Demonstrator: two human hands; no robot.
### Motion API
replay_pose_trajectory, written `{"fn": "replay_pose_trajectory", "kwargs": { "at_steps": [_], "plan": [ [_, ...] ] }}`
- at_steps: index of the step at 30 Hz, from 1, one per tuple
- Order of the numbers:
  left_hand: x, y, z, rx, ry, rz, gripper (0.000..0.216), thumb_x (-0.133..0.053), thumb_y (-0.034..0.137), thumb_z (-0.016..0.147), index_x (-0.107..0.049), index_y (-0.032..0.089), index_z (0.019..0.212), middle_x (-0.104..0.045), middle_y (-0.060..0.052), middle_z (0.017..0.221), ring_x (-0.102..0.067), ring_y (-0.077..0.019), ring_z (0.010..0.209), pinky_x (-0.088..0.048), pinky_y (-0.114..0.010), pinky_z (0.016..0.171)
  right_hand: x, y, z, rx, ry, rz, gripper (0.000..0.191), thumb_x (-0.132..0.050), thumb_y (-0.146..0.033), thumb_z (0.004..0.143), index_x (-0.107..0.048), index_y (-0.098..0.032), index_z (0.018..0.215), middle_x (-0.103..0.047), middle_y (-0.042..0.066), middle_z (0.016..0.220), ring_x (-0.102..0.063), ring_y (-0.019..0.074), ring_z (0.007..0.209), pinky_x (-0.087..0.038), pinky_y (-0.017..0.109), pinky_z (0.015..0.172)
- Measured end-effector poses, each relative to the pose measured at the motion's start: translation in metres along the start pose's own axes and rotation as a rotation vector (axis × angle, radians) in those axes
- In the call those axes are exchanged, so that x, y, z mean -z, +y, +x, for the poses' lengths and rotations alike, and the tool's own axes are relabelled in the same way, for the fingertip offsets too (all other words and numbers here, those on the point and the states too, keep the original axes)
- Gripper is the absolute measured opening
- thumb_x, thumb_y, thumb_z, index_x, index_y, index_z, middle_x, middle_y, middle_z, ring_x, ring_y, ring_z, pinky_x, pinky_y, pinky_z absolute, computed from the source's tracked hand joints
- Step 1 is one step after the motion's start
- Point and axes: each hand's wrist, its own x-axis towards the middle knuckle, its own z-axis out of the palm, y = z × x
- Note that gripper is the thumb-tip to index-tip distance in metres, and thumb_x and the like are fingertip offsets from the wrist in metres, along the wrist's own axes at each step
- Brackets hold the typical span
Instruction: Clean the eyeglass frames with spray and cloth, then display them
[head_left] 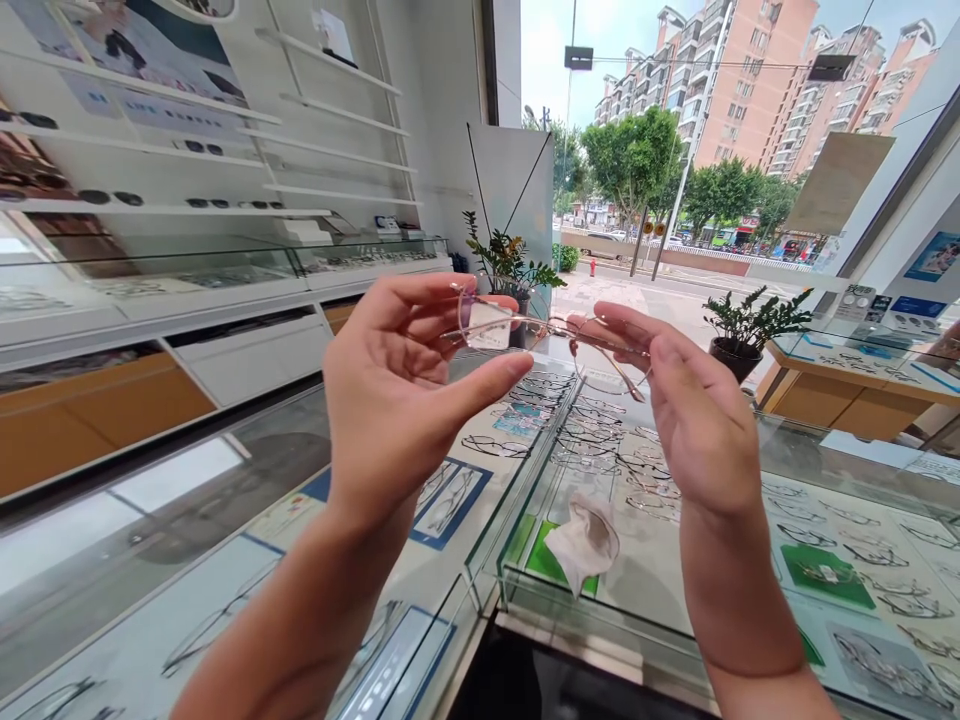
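Observation:
Up in front of me, above the glass counter, is a pair of thin-rimmed eyeglasses (pixel 551 328) with clear lenses and a small pale label showing at the left lens. My left hand (pixel 409 370) holds the left side of the frame, its thumb stretched out below the rim. At the other end, my right hand (pixel 694 420) pinches the frame between thumb and fingers. One slim temple arm hangs down near the right fingers. Below the eyeglasses a crumpled whitish cloth (pixel 585 540) lies on the counter top, partly over a green pad.
Glass display counters (pixel 487 560) holding rows of eyeglasses stretch beneath and to both sides. Wall shelves (pixel 330 110) with sunglasses stand at the left. Potted plants (pixel 739 335) are near the large window, and a wooden-fronted counter (pixel 847 385) stands at the right.

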Motion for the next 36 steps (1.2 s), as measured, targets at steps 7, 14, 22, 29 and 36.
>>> {"fn": "replay_pose_trajectory", "kwargs": {
  "at_steps": [7, 14, 22, 29, 36],
  "plan": [
    [-0.004, -0.017, 0.011, 0.28, -0.121, -0.284, 0.044, -0.077, 0.045, 0.077, -0.069, 0.026, 0.116, -0.077, -0.011, 0.109, -0.076, -0.0262, 0.098, -0.065, -0.039, 0.079, 0.014, 0.021, 0.009, 0.061, 0.329, -0.095, 0.038, -0.043, -0.044, 0.102, -0.068, -0.03, 0.126, -0.073, 0.007, 0.108, -0.07, 0.0251, 0.1, -0.058, 0.048, 0.09],
    [-0.011, -0.014, 0.016, 0.492, -0.394, -0.484, 0.037, -0.066, 0.05, 0.079, -0.074, 0.021, 0.1, -0.077, -0.016, 0.102, -0.077, -0.0298, 0.097, -0.065, -0.039, 0.073, 0.011, 0.028, 0.012, 0.036, 0.111, -0.006, 0.03, -0.044, -0.049, 0.105, -0.063, -0.026, 0.101, -0.049, -0.003, 0.068, -0.048, 0.0146, 0.059, -0.047, 0.033, 0.062],
    [-0.021, -0.024, 0.014, 0.684, -0.523, -0.658, 0.035, -0.071, 0.052, 0.072, -0.073, 0.022, 0.091, -0.078, -0.016, 0.094, -0.077, -0.0315, 0.092, -0.064, -0.043, 0.07, 0.007, 0.02, 0.006, 0.078, 0.014, -0.09, 0.041, -0.053, -0.056, 0.102, -0.052, -0.025, 0.075, -0.05, -0.002, 0.071, -0.046, 0.0144, 0.065, -0.042, 0.032, 0.064],
    [-0.029, -0.03, 0.007, 0.687, -0.586, -0.671, 0.023, -0.066, 0.042, 0.078, -0.073, 0.023, 0.088, -0.078, -0.012, 0.089, -0.075, -0.026, 0.082, -0.061, -0.039, 0.067, 0.005, 0.014, 0.01, 0.327, -0.012, -0.334, 0.023, -0.072, -0.035, 0.093, -0.071, -0.031, 0.115, -0.069, 0.004, 0.115, -0.061, 0.0243, 0.114, -0.047, 0.046, 0.103],
    [-0.032, -0.032, 0.0, 1.04, -0.625, -1.098, 0.026, -0.084, 0.031, 0.067, -0.071, 0.016, 0.085, -0.077, -0.005, 0.088, -0.068, -0.0152, 0.074, -0.055, -0.027, 0.071, 0.004, 0.022, 0.011, 0.353, 0.019, -0.352, 0.018, -0.07, -0.032, 0.094, -0.077, -0.031, 0.11, -0.071, 0.004, 0.111, -0.063, 0.0248, 0.107, -0.051, 0.047, 0.097]
  ]
}}
